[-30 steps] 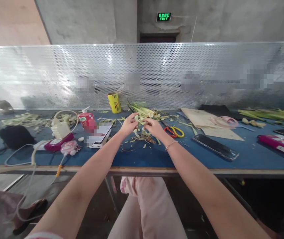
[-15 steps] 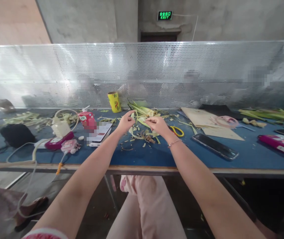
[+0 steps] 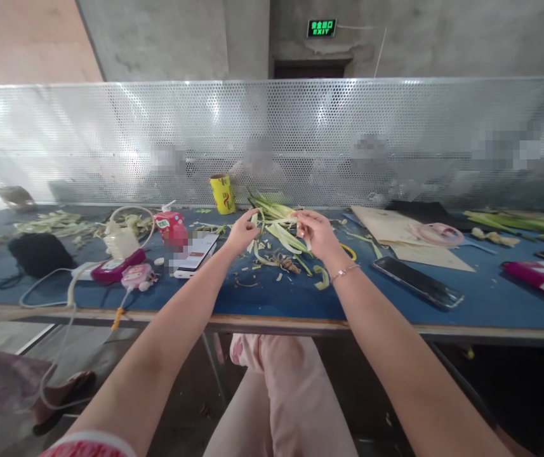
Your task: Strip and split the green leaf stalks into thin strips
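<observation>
Both my hands are raised a little above the blue table [image 3: 272, 295], pinched on one long pale green leaf strip [image 3: 287, 235]. My left hand [image 3: 243, 231] holds its upper left end between thumb and fingers. My right hand [image 3: 317, 233] grips the other end, and the strip hangs down between and below them in a loop. Under the hands lies a litter of leaf trimmings [image 3: 281, 261]. Behind them rests a bundle of green leaves [image 3: 272, 207].
Left of the hands lie a white phone [image 3: 194, 254], a red drink carton [image 3: 169, 227], pink devices with cables [image 3: 117, 271] and a black pouch [image 3: 38, 254]. A yellow can [image 3: 223, 193] stands at the back. Yellow-handled scissors [image 3: 350, 251], a black phone [image 3: 417, 281] and cardboard [image 3: 405, 238] lie right. A perforated metal screen [image 3: 395, 139] backs the table.
My hands have lifted off the trimmings and drawn apart, pulling the leaf strip out between them. My right hand moved right and now covers most of the scissors.
</observation>
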The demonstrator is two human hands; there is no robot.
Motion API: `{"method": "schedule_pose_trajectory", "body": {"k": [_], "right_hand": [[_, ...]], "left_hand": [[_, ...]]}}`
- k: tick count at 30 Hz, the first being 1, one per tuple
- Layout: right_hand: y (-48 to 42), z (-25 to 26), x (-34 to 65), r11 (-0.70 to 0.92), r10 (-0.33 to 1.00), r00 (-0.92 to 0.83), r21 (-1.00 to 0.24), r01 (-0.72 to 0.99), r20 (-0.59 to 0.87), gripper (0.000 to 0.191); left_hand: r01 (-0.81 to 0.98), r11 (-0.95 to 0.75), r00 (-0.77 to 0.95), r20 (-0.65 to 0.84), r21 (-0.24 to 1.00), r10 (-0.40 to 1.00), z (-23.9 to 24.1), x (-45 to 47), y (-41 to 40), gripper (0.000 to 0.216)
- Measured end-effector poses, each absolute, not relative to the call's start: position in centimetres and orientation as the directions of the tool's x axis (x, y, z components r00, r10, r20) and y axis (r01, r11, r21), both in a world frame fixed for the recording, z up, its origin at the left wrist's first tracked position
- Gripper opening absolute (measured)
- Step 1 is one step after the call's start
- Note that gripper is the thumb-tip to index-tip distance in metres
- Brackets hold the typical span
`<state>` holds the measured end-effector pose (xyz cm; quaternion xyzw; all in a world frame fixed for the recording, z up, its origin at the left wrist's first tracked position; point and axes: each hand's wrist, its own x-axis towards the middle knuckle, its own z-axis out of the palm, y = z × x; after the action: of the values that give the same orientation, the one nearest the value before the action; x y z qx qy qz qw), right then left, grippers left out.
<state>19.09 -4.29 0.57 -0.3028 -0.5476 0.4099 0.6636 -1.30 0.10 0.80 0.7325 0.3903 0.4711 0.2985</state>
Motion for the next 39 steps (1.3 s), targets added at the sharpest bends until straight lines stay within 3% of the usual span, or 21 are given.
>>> {"method": "schedule_pose_trajectory", "body": {"k": [4, 7, 12, 17, 19, 22, 26, 29, 39], "right_hand": [[-4.5, 0.6, 19.2, 0.461, 0.876, 0.016, -0.829, -0.317, 0.482, 0.019], [-5.1, 0.7, 18.9, 0.430, 0.884, -0.052, -0.850, -0.303, 0.465, 0.020], [-5.3, 0.5, 18.6, 0.387, 0.882, -0.209, -0.902, -0.191, 0.423, 0.026], [-4.6, -0.5, 18.5, 0.445, 0.879, -0.264, -0.882, 0.155, 0.397, 0.036], [-4.3, -0.9, 18.4, 0.472, 0.882, -0.204, -0.814, 0.340, 0.426, 0.040], [-3.9, -1.3, 18.2, 0.557, 0.803, -0.124, -0.660, 0.504, 0.583, 0.045], [-3.5, -1.4, 17.9, 0.690, 0.693, -0.183, -0.568, 0.448, 0.697, 0.037], [-3.7, -1.2, 17.7, 0.686, 0.720, -0.262, -0.605, 0.403, 0.642, 0.022], [-4.5, -1.0, 17.1, 0.626, 0.778, -0.259, -0.675, 0.392, 0.572, 0.011]], "left_hand": [[0.158, -0.461, 0.267, 0.412, 0.873, 0.871, 1.0, -1.0, -0.3, 0.071], [0.067, -0.441, 0.308, 0.402, 0.895, 0.862, 1.1, -0.8, -0.6, 0.068], [0.153, -0.519, 0.345, 0.447, 0.841, 0.825, 0.7, -0.7, -0.6, 0.071], [0.154, -0.549, 0.401, 0.456, 0.821, 0.794, 0.6, -0.7, -0.6, 0.074], [0.136, -0.552, 0.421, 0.456, 0.823, 0.784, 0.7, -0.6, -0.8, 0.077], [0.087, -0.542, 0.469, 0.446, 0.836, 0.762, 0.8, -0.4, -1.1, 0.082], [0.027, -0.509, 0.551, 0.412, 0.860, 0.725, 0.9, -0.4, -1.6, 0.085], [0.022, -0.470, 0.588, 0.369, 0.883, 0.720, 1.2, -0.5, -1.9, 0.087], [0.044, -0.457, 0.634, 0.328, 0.888, 0.700, 1.3, -0.5, -2.1, 0.093]]}}
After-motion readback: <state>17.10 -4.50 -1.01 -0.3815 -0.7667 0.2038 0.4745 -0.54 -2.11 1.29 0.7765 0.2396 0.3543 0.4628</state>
